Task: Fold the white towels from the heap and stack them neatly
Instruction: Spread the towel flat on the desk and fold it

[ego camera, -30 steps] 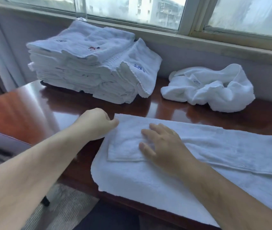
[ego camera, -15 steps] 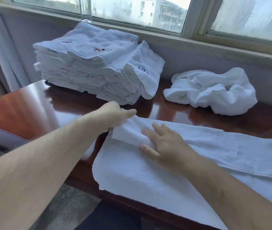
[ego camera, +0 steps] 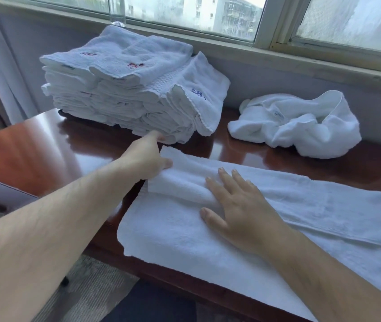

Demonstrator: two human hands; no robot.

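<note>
Moved since the earlier frames: the left-end flap of the long white terry towel [ego camera: 208,240], which lay flat, is now raised off the layer beneath, and the left hand [ego camera: 147,159] has travelled up and away from the body with it.

Item 1, long white terry towel. Spread lengthwise along the near edge of the glossy red-brown wooden worktop [ego camera: 45,154], with its near left corner overhanging. It appears already doubled lengthwise, since a seam line runs along it at the right. Judged to be mid-fold, the end being brought over.

Item 2, left hand. Arm extended forward, thumb up, fingers curled round the flap's free edge and pinching it. Held so to carry the end across.

Item 3, right hand [ego camera: 240,205]. Palm down, fingers straight and spread, pressing the towel just beside the raised flap, fingertips touching it. Probably placed there to anchor the cloth and set the crease.

Item 4, squared stack of folded white towels [ego camera: 126,89]. Far left, against the wall under the window sill [ego camera: 277,56], its top layers slumping to the right. The likely destination.

Item 5, crumpled heap of white towels [ego camera: 296,126]. Far right, well apart from the stack; small, so little seems left to fold.
</note>
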